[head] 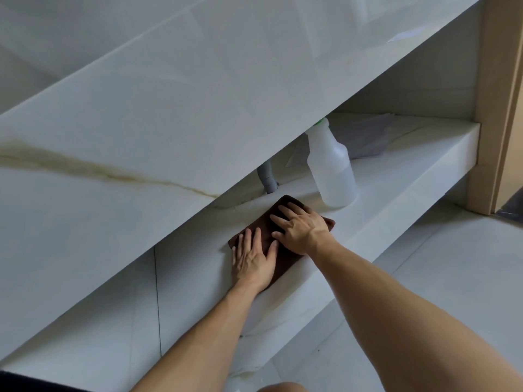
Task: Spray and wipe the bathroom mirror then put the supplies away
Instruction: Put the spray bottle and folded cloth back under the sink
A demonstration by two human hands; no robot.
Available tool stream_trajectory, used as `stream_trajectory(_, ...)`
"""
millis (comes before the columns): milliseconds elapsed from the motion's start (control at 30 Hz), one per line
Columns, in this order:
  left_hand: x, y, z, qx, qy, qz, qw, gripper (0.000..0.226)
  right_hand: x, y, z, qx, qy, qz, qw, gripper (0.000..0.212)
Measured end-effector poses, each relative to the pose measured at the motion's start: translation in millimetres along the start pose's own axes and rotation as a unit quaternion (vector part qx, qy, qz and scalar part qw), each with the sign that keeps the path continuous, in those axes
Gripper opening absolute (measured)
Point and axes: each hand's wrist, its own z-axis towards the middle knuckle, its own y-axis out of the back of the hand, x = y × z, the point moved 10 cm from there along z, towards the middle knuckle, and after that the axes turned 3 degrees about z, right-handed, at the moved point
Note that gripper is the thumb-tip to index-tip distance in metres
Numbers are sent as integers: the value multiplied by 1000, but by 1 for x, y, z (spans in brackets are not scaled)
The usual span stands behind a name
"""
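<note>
The left hand [252, 260] lies flat, fingers straight, pressing the near end of the folded dark-brown microfibre cloth [276, 239] onto the pale marble lower shelf [396, 176]. The right hand [301, 227], likewise released and flat, presses the cloth's far end. Just beyond stands the grey drain pipe [267, 179], and to the right, near the cloth, the translucent white plastic spray bottle [331, 168], upright. To finish well, I judge, smooth the folds outward with even pressure, keep the edges square, and lift away without nudging the bottle.
</note>
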Motion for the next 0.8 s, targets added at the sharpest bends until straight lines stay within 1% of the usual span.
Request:
stream_trajectory(233,1,4,-4,0,1,-17,1000,70,-1,2,0,3,6,5,1000,61)
stream_trajectory(367,3,17,-1,-10,-1,-17,1000,63,-3,6,-3,14,15,-1,1000,60)
stream_trajectory(500,-2,40,5,-42,-18,6,999,56,-9,17,-11,14,21,-2,1000,59)
stream_trajectory(633,-14,55,7,-72,-35,5,997,52,-6,24,-24,18,31,-10,999,59)
stream_trajectory(800,-45,57,1,-96,-86,-4,992,42,-6,41,-51,9,45,-5,999,58)
